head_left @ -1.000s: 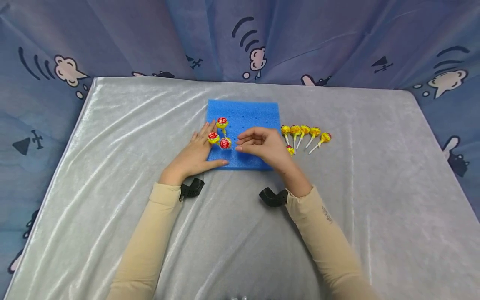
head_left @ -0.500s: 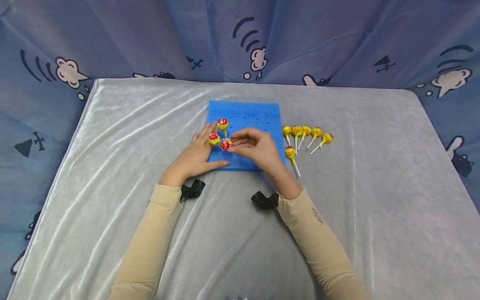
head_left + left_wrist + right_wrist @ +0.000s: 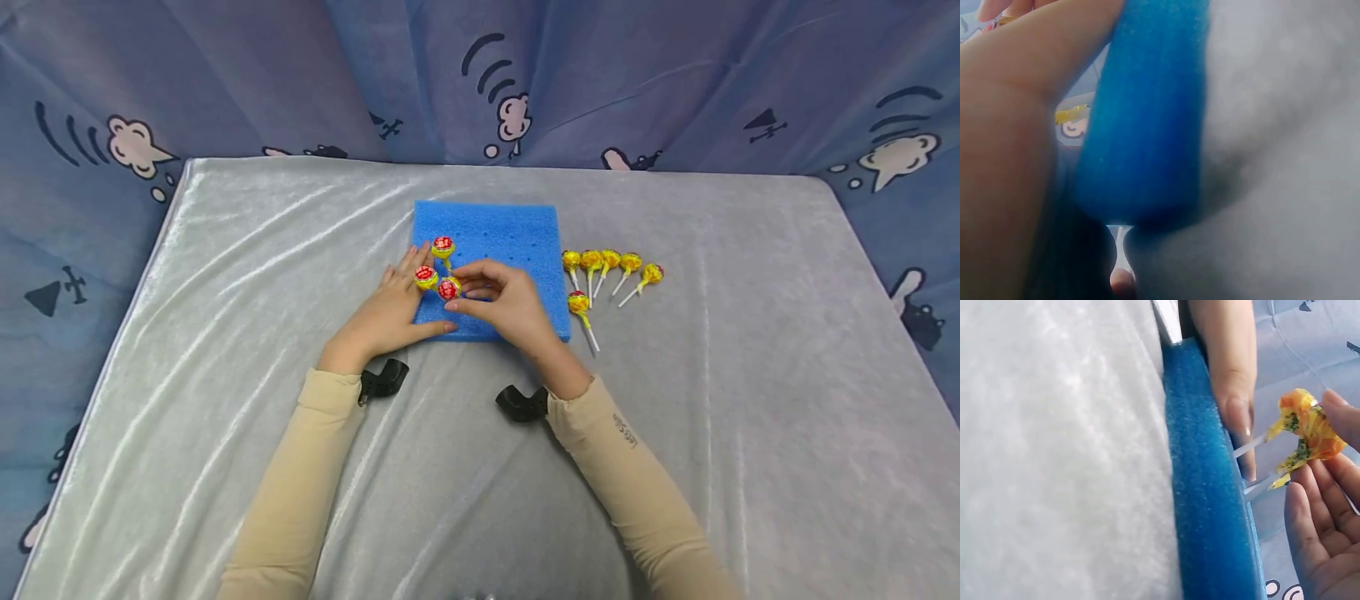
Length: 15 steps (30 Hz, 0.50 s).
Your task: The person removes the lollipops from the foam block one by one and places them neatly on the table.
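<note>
A blue foam block (image 3: pixel 517 229) with rows of small holes lies on the table. My left hand (image 3: pixel 382 312) rests flat along its left side, fingers spread and thumb over the near edge. Several yellow-and-red wrapped lollipops stand upright in the foam: one at the back (image 3: pixel 443 247), one by the left fingers (image 3: pixel 425 277) and a front one (image 3: pixel 449 289). My right hand (image 3: pixel 510 307) pinches the front lollipop's head between thumb and index finger. In the right wrist view, two white sticks run into the foam beneath the wrapped heads (image 3: pixel 1310 434).
Right of the foam several lollipops (image 3: pixel 611 260) lie in a row on the grey velvet cloth (image 3: pixel 750 350). Another lollipop (image 3: pixel 578 303) lies nearer, close to the foam's right edge. A blue patterned curtain (image 3: pixel 600 75) hangs behind the table.
My right hand has moved left and slightly nearer, its thumb and index finger coming round the front lollipop. The lollipop at the foam's right edge has come into full view. The left hand stays put.
</note>
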Tool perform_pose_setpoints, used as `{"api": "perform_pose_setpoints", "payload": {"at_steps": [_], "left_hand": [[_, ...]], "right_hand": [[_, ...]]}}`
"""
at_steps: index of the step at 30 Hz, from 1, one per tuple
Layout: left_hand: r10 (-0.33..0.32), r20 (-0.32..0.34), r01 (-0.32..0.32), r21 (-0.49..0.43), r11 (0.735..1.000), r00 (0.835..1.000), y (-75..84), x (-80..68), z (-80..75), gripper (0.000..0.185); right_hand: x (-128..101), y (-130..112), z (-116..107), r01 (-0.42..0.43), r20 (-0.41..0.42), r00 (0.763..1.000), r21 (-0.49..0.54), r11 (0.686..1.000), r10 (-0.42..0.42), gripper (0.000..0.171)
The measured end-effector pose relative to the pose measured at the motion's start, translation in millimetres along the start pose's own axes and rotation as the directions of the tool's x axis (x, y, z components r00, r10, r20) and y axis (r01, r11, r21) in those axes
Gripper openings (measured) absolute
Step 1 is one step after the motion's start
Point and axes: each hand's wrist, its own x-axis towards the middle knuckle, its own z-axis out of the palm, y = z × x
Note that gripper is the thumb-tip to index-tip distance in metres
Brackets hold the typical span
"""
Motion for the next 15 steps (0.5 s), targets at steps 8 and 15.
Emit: {"api": "perform_pose_setpoints", "payload": {"at_steps": [8,15], "left_hand": [[0.006,-0.007,-0.006,0.0,1.0,1.0,-0.7,1.4,0.9,0.089],[-0.007,0.0,0.007,0.01,1.0,1.0,-1.6,2.4,1.9,0.086]], "right_hand": [[-1.9,4.8,-0.6,0.086,-0.041,0.995,-0.008,0.996,-0.086,0.029],[-1.6,6.7,-5.7,0.085,-0.085,0.993,-0.027,0.996,-0.087,0.028]]}}
